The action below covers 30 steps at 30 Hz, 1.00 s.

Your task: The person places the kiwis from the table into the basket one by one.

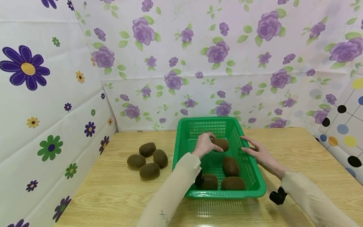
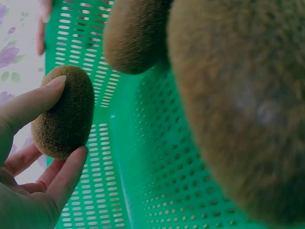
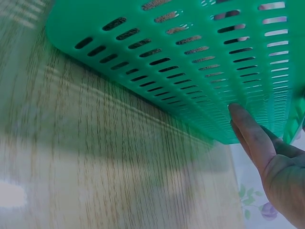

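Kiwi (image 1: pixel 221 145) was pinched by L grip (image 1: pixel 204 146) over bskt (image 1: pixel 224 194) w/ 3 kiwis (image 1: pixel 231 166) inside; R grip (image 1: pixel 260 154), fingers extended, touched its R side; 4 kiwis (image 1: pixel 149 171) sat on counter (image 1: pixel 110 195).

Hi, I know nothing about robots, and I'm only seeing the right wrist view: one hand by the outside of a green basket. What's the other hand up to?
Observer: The left hand is holding a kiwifruit.

Visitor: Oh, fruit! And how many are lying inside?

Observer: Three more kiwifruits lie in the green plastic basket, as the head view shows.

Visitor: Are there any that aren't in there?

Observer: Yes, four kiwifruits sit close together on the wooden table, to the left of the basket.
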{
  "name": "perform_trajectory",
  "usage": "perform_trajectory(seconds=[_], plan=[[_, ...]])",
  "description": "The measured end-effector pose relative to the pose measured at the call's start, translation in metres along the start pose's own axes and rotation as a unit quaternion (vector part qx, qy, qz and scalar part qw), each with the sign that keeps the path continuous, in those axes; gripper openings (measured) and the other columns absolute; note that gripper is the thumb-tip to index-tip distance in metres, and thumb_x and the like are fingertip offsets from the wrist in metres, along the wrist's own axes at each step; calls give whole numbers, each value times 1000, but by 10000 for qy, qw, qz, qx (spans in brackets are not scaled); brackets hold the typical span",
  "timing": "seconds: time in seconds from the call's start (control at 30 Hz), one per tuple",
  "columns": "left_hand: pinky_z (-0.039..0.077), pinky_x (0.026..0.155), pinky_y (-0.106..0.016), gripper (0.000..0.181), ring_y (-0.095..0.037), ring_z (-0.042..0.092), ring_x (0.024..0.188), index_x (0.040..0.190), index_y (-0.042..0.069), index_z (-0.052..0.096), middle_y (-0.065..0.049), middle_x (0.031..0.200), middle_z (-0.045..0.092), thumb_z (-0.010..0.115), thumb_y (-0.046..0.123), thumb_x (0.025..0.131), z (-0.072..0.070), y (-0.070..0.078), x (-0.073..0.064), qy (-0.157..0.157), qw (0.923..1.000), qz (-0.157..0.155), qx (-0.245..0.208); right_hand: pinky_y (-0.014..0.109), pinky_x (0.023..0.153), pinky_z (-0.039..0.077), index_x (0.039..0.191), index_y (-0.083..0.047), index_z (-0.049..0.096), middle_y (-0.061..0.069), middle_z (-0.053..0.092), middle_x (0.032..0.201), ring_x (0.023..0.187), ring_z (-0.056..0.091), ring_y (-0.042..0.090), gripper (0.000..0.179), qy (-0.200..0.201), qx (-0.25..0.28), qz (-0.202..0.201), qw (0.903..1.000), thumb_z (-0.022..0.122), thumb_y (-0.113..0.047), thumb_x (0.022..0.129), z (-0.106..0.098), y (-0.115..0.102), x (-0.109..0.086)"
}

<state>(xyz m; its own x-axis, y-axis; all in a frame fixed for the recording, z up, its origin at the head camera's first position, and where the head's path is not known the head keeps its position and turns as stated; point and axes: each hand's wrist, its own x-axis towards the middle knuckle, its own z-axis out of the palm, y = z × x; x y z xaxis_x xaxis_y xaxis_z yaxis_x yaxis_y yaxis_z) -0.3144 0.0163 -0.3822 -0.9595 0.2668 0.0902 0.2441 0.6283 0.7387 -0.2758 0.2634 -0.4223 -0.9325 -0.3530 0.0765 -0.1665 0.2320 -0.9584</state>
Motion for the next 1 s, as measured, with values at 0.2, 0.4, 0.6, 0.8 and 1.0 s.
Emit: perform_trajectory(seconds=[0.2, 0.4, 0.6, 0.8, 1.0], plan=[[47, 65, -29, 51, -19, 53, 87, 107, 8, 62, -4, 101, 56, 84, 23, 64, 15, -2, 4, -19, 9999, 34, -114, 62, 87, 30, 145, -19, 22, 8, 0, 148, 124, 21, 47, 59, -1, 8, 0, 10000, 49, -29, 95, 1, 0, 0], [47, 70, -29, 48, -22, 51, 95, 106, 8, 62, -8, 109, 53, 83, 22, 65, 24, -2, 5, 57, 10000, 47, 53, 61, 88, 29, 145, -17, 22, 8, 0, 148, 124, 23, 45, 59, 11, 27, -51, 10000, 50, -27, 94, 0, 0, 0], [46, 75, -31, 49, -25, 49, 97, 107, 5, 61, -11, 109, 52, 83, 20, 66, 27, -5, 5, 117, 9999, -4, 76, 44, 66, 44, 145, -18, 23, 12, 6, 148, 109, 40, 45, 59, 91, 3, 16, 10000, 51, -28, 94, 1, 0, 0], [46, 71, -31, 49, -22, 51, 92, 104, 7, 62, -8, 104, 54, 85, 22, 62, 32, -23, 12, 79, 9999, -21, -139, 42, 42, 26, 145, -18, 24, 16, 12, 145, 70, 51, 24, 60, 172, 43, 68, 9998, 52, -28, 93, 3, -2, 0], [47, 71, -32, 51, -21, 53, 89, 104, 8, 63, -5, 99, 56, 85, 21, 61, 34, -31, 14, -147, 9990, -181, -377, 41, 43, 32, 145, -18, 23, 16, 12, 145, 61, 48, 29, 59, 147, 58, 51, 9999, 52, -28, 93, 2, -2, 0]])
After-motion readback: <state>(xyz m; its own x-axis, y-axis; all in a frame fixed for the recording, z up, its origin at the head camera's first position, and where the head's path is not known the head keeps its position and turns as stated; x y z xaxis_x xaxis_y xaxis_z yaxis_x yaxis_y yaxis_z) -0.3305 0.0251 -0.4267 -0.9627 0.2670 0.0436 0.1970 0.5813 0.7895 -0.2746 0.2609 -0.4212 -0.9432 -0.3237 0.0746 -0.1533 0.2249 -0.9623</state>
